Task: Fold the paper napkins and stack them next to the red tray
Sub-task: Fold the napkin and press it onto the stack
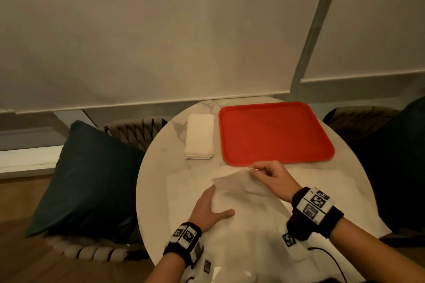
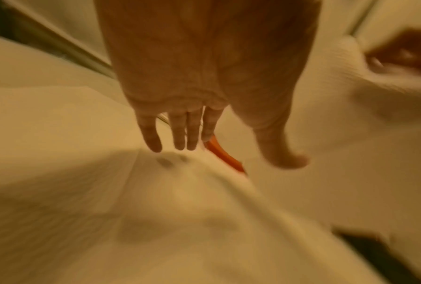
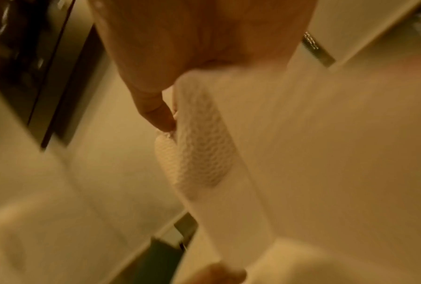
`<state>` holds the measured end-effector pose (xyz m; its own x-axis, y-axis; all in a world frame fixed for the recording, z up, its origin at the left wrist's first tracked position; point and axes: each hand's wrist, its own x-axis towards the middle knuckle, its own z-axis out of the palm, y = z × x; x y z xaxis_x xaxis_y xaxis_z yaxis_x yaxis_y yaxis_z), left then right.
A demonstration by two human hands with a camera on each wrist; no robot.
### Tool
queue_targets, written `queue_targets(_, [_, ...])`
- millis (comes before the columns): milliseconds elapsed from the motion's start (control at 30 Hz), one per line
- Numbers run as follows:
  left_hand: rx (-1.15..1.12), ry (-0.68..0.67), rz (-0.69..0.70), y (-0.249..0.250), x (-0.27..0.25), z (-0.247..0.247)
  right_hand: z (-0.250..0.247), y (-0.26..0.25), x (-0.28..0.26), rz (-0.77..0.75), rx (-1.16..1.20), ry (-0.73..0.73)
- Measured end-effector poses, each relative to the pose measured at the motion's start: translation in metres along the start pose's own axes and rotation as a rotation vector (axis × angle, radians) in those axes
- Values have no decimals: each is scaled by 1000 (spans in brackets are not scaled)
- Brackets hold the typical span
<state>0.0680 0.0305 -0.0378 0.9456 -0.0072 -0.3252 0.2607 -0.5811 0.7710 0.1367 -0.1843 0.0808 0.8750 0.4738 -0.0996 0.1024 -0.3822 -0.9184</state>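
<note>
Two hands are on one loose sheet, and that is where the trouble may start: your right hand [image 1: 268,173] has its finger and thumb closed in a pinch grip on a corner of the top napkin [image 1: 239,187], lifted just short of the red tray [image 1: 276,132] at its 6 o'clock edge, while your left hand [image 1: 210,208] lies flat, fingers straight and holding nothing, pressing the sheet's near-left part down at about 8 o'clock from the pinch. If you pull the corner hard against that pressing palm, I judge the thin embossed paper could tear or crease crookedly. If the palm lifts too soon, the sheet may drag the other unfolded napkins [image 1: 184,190] beneath it across the counter [image 1: 158,167], or its corner may land on the tray rim. The folded stack [image 1: 199,136] sits just beside the tray at its 9 o'clock side, well clear of your hands, so it looks safe unless a sliding sheet reaches it. Several things are hard to read: both wrist views are smeared with blur, the white sheets blend into the pale counter so you cannot count them, your left fingertips [image 2: 178,142] are partly under the raised paper in the head view, and the counter's near edge at 6 o'clock is cut off along with whatever lies there.
</note>
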Motion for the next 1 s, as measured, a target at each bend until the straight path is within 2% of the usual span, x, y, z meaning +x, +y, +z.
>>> queue_targets(67, [-254,22,19,12,1,-15,-13,-16,1,12,165,52])
queue_targets(133, [-470,-20,27,20,5,-27,-23,-28,3,38,280,91])
queue_targets(333, [-724,7,61,50,-1,-52,-37,-28,18,106,437,221])
queue_targets(467, [-819,64,20,54,-6,-56,-34,-14,19,246,527,242])
queue_targets(600, [-879,162,-38,49,-10,-65,-28,1,5,393,287,74])
queue_targets(667, [-888,181,-45,44,-13,-71,-24,8,3,386,307,49])
queue_targets(800, [-943,145,-41,34,-16,-86,-16,17,9,349,460,167])
queue_targets(867, [-990,113,-17,30,-17,-93,-12,17,14,326,514,175])
queue_targets(1000, [-1032,83,40,22,-16,-106,-5,20,28,315,513,176])
